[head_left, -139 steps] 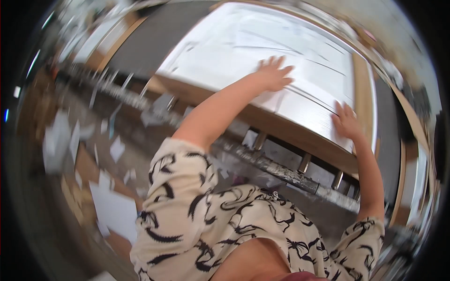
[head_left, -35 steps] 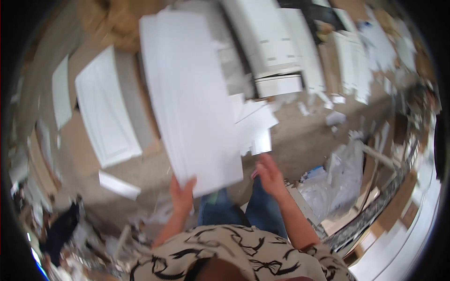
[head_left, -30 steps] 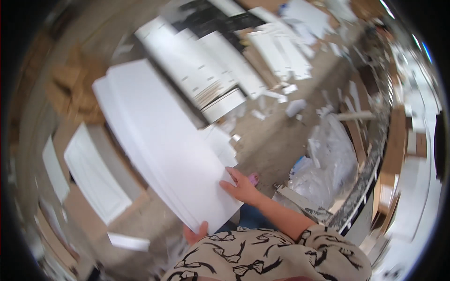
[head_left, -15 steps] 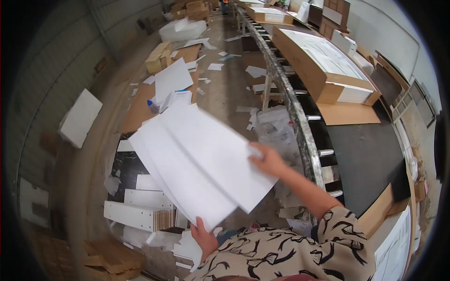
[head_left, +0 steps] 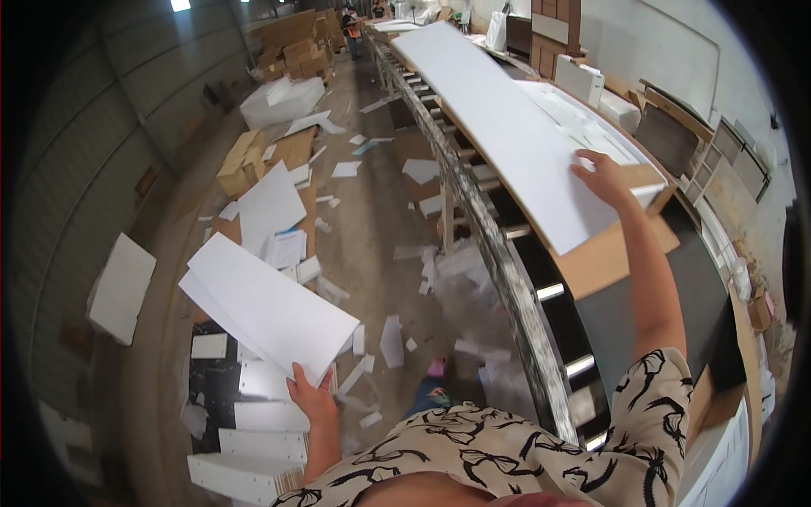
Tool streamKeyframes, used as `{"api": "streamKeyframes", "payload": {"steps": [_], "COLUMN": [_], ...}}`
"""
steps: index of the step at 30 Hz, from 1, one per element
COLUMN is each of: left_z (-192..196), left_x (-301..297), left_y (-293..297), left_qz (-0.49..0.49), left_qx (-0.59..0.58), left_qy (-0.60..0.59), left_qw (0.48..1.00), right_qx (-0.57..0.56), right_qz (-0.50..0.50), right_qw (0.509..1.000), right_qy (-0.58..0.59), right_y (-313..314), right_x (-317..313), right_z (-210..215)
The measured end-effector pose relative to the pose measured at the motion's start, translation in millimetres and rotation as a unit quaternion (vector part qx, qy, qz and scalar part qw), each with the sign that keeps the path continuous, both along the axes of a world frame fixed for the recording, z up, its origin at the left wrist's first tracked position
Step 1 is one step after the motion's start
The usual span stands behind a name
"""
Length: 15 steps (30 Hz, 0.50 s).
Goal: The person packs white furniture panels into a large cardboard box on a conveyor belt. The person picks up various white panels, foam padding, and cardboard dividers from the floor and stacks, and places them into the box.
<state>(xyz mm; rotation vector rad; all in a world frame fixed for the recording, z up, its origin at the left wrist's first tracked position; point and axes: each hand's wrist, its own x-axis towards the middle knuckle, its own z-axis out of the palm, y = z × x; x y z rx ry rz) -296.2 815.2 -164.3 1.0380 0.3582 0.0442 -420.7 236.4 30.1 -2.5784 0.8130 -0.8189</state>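
Splitting the stack: my left hand (head_left: 311,399) pinches one white sheet (head_left: 263,306) by its near corner, low over the floor on my left. My right hand (head_left: 605,176) lies flat, fingers spread, on the long white panel (head_left: 507,127) on the roller conveyor (head_left: 515,279), far right (probably squaring it up next).

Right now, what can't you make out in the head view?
- Left hand: fingertips hidden behind the white sheet it holds.
- Right hand: palm lies flat on the long white panel, so any grip is hidden.
- Brown carton: contents covered by that panel.
- People at the far end of the roller conveyor: too small to read.
- Feet: mostly hidden by the patterned shirt.
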Motion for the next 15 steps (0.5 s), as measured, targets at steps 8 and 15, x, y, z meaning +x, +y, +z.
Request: {"api": "streamKeyframes", "payload": {"steps": [8,15], "left_z": [25,25], "left_x": [168,227], "left_y": [-100,-158], "left_qz": [-0.003,-0.012], "left_qx": [0.027,0.043], "left_qy": [-0.004,0.024], "left_qw": [1.0,0.999], "right_qx": [0.009,0.08], "right_qz": [-0.093,-0.122], "right_qw": [0.995,0.983], "right_qy": [0.045,0.11], "right_y": [-168,-246], "right_x": [59,126], "right_z": [4,-20]}}
